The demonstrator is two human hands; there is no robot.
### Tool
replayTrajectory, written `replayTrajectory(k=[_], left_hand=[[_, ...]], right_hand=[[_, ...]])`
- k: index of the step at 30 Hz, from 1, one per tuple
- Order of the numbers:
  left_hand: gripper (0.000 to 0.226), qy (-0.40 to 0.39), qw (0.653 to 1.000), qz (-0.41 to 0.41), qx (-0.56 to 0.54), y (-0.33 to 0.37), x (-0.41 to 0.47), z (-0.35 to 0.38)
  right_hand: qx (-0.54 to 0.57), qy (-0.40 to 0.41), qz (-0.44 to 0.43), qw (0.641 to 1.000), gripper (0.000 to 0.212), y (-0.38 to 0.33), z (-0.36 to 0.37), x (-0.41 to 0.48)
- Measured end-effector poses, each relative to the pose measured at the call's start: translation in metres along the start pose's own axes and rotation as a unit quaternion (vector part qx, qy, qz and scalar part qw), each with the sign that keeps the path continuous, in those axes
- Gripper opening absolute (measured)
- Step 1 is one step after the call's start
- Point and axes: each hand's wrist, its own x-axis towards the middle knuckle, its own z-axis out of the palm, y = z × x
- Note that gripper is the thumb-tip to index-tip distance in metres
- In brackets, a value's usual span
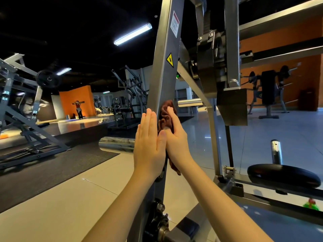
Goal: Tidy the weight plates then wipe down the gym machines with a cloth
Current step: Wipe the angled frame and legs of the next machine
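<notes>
A grey steel upright (164, 79) of a gym machine rises in front of me, with a yellow warning sticker and a white label on it. My left hand (150, 142) lies flat with straight fingers against the upright's left face. My right hand (176, 137) presses a crumpled brown cloth (165, 116) onto the upright's right face, its fingers laid over the cloth. A tail of the cloth hangs below the right wrist. A black weight plate (283, 175) sits on a chrome peg (276, 151) low at the right.
A chrome sleeve (117, 144) sticks out left of the upright at hand height. Another machine frame with a black plate (48, 79) stands at the left on dark matting. A bench rack (269, 91) stands at the far right. A person stands far off by an orange wall (78, 102).
</notes>
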Motion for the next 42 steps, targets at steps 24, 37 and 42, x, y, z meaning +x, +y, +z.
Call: replayTrajectory(k=[24,37,42], left_hand=[[0.063,0.001,0.999,-0.010,-0.051,-0.003,0.001,-0.002],[0.051,-0.050,0.998,-0.007,-0.023,-0.030,-0.051,-0.014],[0.049,-0.034,0.998,0.001,-0.050,-0.033,-0.054,-0.012]], right_hand=[[-0.064,-0.072,0.054,0.994,0.061,0.030,-0.013,-0.081],[-0.021,-0.098,0.131,0.986,0.046,0.023,-0.023,-0.086],[0.009,-0.089,0.127,0.988,0.068,0.019,0.000,-0.088]])
